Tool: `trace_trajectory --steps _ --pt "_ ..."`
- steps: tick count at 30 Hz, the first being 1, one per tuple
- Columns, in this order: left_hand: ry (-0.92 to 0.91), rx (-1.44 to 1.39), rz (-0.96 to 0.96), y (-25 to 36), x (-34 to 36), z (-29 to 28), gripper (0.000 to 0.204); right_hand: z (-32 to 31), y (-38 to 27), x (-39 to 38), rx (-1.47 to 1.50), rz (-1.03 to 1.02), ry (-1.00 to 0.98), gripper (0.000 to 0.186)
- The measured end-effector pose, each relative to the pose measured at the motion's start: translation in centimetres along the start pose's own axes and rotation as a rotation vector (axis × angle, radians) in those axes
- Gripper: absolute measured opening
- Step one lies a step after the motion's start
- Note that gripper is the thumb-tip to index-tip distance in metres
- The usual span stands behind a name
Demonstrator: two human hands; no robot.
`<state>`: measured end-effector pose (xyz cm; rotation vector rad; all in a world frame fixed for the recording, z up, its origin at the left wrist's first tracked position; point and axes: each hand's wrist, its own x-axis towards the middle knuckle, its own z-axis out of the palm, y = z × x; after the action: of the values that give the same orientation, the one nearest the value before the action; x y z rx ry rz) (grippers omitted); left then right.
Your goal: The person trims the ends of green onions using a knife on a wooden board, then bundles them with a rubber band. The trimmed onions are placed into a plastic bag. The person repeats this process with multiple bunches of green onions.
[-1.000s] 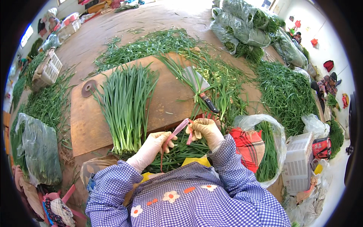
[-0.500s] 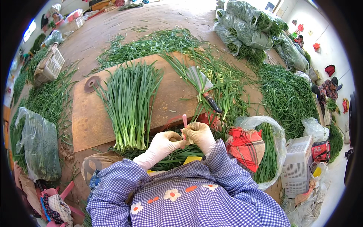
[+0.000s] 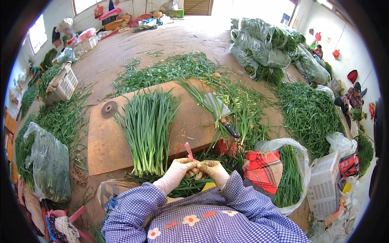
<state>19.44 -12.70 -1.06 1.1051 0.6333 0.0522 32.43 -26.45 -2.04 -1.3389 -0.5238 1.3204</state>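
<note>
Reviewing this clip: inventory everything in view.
board: one, brown, centre
greens bundle: one, green, on board
disc: one, brown, board's far-left corner
knife: one, grey and black, near board's right edge
ribbon: one, pink, lower centre
loose greens: several piles, green, floor
bagged greens: several, green, both sides
crates: several, white, both sides
plaid cloth: one, red, lower right
co-workers: at least two, mixed clothing, far sides
clutter: uncounted, mixed, far end
checked garment: one, blue-white, bottom centre
left hand, right hand: one each, pale gloves, at ribbon
</note>
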Motion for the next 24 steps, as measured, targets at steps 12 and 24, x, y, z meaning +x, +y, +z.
trace_trajectory --steps 12,24 --pt "0.050 -0.008 0.103 -1.0 0.7 0.6 0.020 1.0 0.5 0.4 -0.119 0.024 0.153 0.018" --pt "-0.061 0.026 0.025 -0.4 0.4 0.5 0.020 1.7 2.0 1.2 0.130 0.121 0.195 0.019"
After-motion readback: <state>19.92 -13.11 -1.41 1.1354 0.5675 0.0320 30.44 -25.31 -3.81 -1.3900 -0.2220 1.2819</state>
